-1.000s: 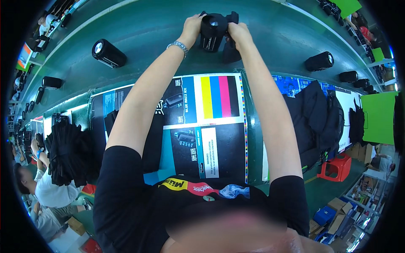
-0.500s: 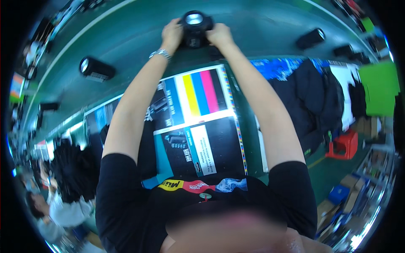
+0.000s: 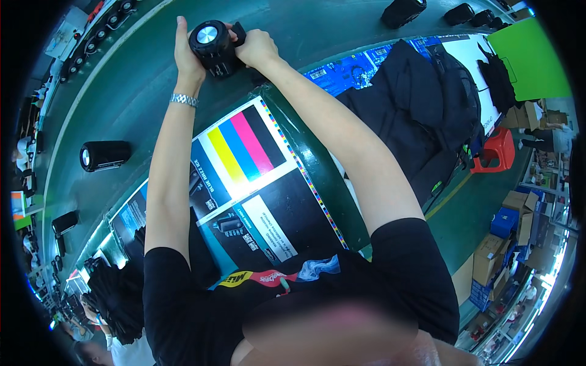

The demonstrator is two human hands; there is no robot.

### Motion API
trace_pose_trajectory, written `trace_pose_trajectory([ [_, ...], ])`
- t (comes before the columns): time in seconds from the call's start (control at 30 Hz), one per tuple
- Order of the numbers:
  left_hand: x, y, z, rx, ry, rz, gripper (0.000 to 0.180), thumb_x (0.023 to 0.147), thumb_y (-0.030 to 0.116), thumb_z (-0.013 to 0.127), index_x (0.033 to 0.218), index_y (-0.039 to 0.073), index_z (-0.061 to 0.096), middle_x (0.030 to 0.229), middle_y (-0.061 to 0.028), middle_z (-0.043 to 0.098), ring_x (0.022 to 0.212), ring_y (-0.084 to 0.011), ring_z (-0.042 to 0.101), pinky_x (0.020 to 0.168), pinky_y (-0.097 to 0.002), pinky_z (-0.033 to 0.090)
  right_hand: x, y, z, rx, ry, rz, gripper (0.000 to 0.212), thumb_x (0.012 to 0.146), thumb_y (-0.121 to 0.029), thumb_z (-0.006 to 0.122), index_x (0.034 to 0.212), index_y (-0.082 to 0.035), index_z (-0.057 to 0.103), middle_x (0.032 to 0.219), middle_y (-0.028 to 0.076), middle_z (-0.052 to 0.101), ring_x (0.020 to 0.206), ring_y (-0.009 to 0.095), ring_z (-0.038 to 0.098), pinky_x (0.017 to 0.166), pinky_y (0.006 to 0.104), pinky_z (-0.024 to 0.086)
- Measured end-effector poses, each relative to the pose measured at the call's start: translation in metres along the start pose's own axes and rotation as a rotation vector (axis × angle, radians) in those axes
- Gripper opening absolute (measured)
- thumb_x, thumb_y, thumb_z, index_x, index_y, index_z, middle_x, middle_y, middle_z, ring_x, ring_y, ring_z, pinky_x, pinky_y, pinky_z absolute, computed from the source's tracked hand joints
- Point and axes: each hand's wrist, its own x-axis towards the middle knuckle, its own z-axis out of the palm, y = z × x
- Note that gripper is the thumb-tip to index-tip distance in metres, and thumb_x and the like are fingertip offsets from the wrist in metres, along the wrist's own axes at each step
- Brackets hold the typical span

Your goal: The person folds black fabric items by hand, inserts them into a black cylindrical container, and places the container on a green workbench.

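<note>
Head view: a black speaker (image 3: 218,60) between my hands over the green table (image 3: 305,33), further left in view than before.
My left hand (image 3: 188,60) has straightened alongside it; my right hand (image 3: 257,50) pinches a black piece (image 3: 240,34), partly hidden by my fingers.

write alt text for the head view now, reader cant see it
A black cylinder with a silvery end sits between an outstretched left hand and a right hand pinching a dark piece, at a green table. A second cylinder lies leftward, a colour-striped printed sheet lies closer in, and black fabric is heaped to the right.
</note>
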Motion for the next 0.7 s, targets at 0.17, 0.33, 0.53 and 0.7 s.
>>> trace_pose_trajectory([
  [0.17, -0.018, 0.007, 0.002, -0.536, 0.532, 0.110, 0.077, 0.093, 0.051, 0.010, 0.115, -0.010, 0.052, 0.110, -0.0276, 0.058, 0.105, -0.0432, 0.055, 0.097, -0.0521, 0.042, -0.043, -0.010, -0.010, 0.828, -0.069, -0.038, 0.048, 0.081, -0.045, 0.067, 0.084, 0.003, 0.067, 0.064, 0.007, 0.061, 0.048, 0.014, 0.058, 0.044, 0.0277, 0.046],
  [0.33, -0.052, 0.036, 0.028, -0.659, 0.432, 0.182, 0.070, 0.091, 0.044, 0.013, 0.115, -0.009, 0.052, 0.109, -0.0260, 0.059, 0.105, -0.0419, 0.055, 0.098, -0.0500, 0.041, -0.121, -0.031, -0.020, 0.798, -0.021, -0.276, 0.043, 0.073, -0.033, 0.080, 0.089, 0.003, 0.065, 0.068, 0.004, 0.062, 0.048, 0.008, 0.053, 0.041, 0.0221, 0.041],
  [0.53, -0.091, 0.065, 0.061, -0.670, 0.359, 0.051, 0.059, 0.090, 0.041, 0.024, 0.108, -0.004, 0.059, 0.098, -0.0224, 0.064, 0.092, -0.0347, 0.063, 0.085, -0.0433, 0.052, -0.153, -0.030, -0.026, 1.019, -0.146, -0.212, 0.035, 0.078, -0.030, 0.076, 0.079, 0.002, 0.063, 0.064, 0.003, 0.058, 0.045, 0.007, 0.049, 0.039, 0.0218, 0.035],
  [0.7, -0.094, 0.056, 0.046, -0.834, 0.455, 0.113, 0.058, 0.094, 0.041, 0.023, 0.111, -0.001, 0.059, 0.104, -0.0209, 0.063, 0.098, -0.0345, 0.061, 0.088, -0.0462, 0.049, -0.155, -0.056, -0.040, 0.788, -0.074, -0.164, 0.041, 0.076, -0.037, 0.078, 0.079, 0.001, 0.062, 0.066, 0.004, 0.058, 0.049, 0.009, 0.052, 0.041, 0.0221, 0.039],
])
